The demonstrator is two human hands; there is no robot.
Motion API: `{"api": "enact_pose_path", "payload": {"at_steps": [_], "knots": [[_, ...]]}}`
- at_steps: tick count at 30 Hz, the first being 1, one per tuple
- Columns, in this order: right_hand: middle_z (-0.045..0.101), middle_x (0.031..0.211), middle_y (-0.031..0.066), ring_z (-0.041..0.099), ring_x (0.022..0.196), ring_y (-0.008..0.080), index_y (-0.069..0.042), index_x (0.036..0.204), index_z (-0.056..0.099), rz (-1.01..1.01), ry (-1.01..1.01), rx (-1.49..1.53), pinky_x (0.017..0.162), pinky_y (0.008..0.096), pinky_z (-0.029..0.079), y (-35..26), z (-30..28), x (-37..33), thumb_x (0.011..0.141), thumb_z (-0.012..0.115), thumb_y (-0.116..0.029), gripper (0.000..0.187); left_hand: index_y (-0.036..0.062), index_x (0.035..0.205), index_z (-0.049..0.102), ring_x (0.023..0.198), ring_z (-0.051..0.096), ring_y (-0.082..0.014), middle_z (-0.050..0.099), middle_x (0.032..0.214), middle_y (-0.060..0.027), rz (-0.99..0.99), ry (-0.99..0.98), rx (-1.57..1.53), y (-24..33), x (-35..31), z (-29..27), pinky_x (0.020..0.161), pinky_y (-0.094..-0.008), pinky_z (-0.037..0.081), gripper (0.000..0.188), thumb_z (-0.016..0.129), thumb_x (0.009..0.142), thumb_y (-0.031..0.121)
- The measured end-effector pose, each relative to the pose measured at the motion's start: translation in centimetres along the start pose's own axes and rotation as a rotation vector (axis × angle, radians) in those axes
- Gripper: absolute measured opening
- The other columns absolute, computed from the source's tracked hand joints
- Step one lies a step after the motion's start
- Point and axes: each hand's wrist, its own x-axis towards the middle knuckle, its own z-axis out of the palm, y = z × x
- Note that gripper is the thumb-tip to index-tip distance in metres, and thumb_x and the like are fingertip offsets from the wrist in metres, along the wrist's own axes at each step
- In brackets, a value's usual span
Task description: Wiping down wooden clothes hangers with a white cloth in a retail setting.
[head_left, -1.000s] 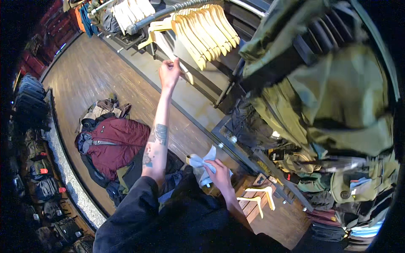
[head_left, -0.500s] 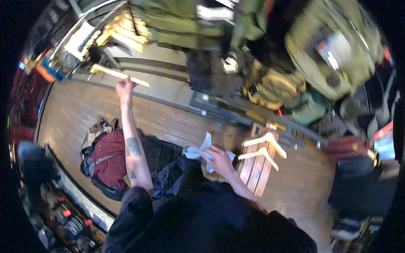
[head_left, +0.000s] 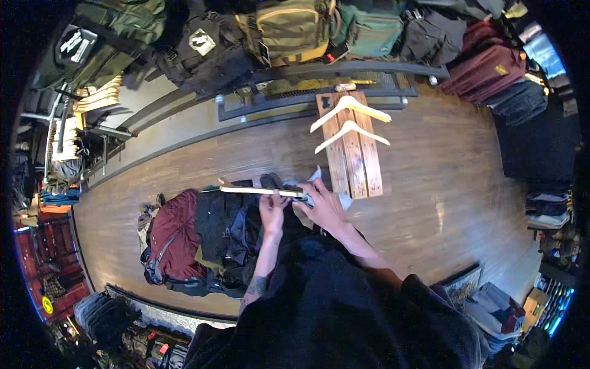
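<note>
My left hand (head_left: pixel 273 209) grips a pale wooden hanger (head_left: pixel 261 191), held level in front of me. My right hand (head_left: pixel 324 204) meets it at the hanger's right end and also holds a pale folded cloth (head_left: pixel 316 179), most of it hidden behind the fingers. Below the hands, on the wooden floor, lies a heap of clothes and bags (head_left: pixel 203 240), with a maroon backpack (head_left: pixel 173 234) at its left. Two more wooden hangers (head_left: pixel 350 120) rest on a small plank bench (head_left: pixel 353 157) just beyond my right hand.
A metal rack (head_left: pixel 319 92) runs along the back under hung backpacks and jackets in green, tan and maroon. More hangers hang on a rail (head_left: pixel 64 138) at the far left. Folded clothes stack at the right edge (head_left: pixel 547 209). Bags line the lower left (head_left: pixel 104 313).
My left arm came down from the raised rail with the hanger and now holds it level at my chest. My right hand has joined it. My head has tipped down toward the floor.
</note>
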Motion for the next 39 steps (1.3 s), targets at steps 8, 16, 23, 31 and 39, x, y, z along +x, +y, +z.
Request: {"api": "enact_pose_path", "payload": {"at_steps": [8, 16, 23, 31, 39], "knots": [[0.065, 0.112, 0.0147, 0.069, 0.088, 0.034, -0.015, 0.112, 0.072, 0.049, -0.09, -0.171, 0.074, 0.0474, 0.057, 4.2, -1.0, -4.1, 0.084, 0.073, -0.026, 0.03, -0.0035, 0.116, 0.048, 0.091, 0.066, -0.0171, 0.062, 0.107, -0.0119, 0.022, -0.183, 0.258, -2.1, -4.5, 3.6, 0.08, -0.0321, 0.06, 0.028, 0.061, 0.1, 0.016], [0.072, 0.101, 0.0128, 0.068, 0.093, 0.0351, -0.011, 0.103, 0.074, 0.028, 0.043, -0.117, 0.077, 0.0459, 0.055, 5.4, -3.2, -3.6, 0.087, 0.069, -0.025, 0.021, -0.0019, 0.106, 0.055, 0.1, 0.056, -0.0267, 0.056, 0.102, -0.0164, 0.826, -0.083, 0.894, 5.1, -2.0, 0.8, 0.091, -0.0373, 0.044, 0.028, 0.072, 0.087, 0.01], [0.072, 0.104, 0.0109, 0.066, 0.099, 0.0338, -0.008, 0.1, 0.075, -0.096, -0.186, -0.073, 0.086, 0.0436, 0.053, 4.5, -8.1, -3.7, 0.086, 0.071, -0.022, 0.02, -0.0034, 0.115, 0.061, 0.084, 0.062, -0.0262, 0.063, 0.095, -0.0161, 0.517, -0.537, 0.886, 10.1, 2.2, -3.4, 0.076, -0.0332, 0.049, 0.028, 0.065, 0.094, 0.014], [0.07, 0.096, 0.022, 0.066, 0.095, 0.0409, 0.001, 0.102, 0.071, 0.079, 0.021, 0.105, 0.083, 0.0454, 0.053, 4.7, -9.4, -3.6, 0.092, 0.063, -0.012, 0.018, -0.002, 0.097, 0.062, 0.056, 0.053, -0.008, 0.058, 0.064, -0.0025, 0.104, -0.508, 0.658, 7.7, 1.7, -3.3, 0.051, -0.0269, 0.041, 0.024, 0.062, 0.099, 0.022], [0.068, 0.095, 0.0237, 0.066, 0.09, 0.0418, 0.001, 0.103, 0.067, 0.131, 0.272, 0.105, 0.078, 0.0425, 0.052, 6.0, -11.1, -3.7, 0.093, 0.058, -0.005, 0.014, -0.0085, 0.116, 0.058, 0.068, 0.061, -0.0164, 0.065, 0.075, -0.013, 0.359, -0.381, 0.66, 2.7, 2.0, 0.3, 0.062, -0.0335, 0.047, 0.039, 0.057, 0.101, 0.028]]}}
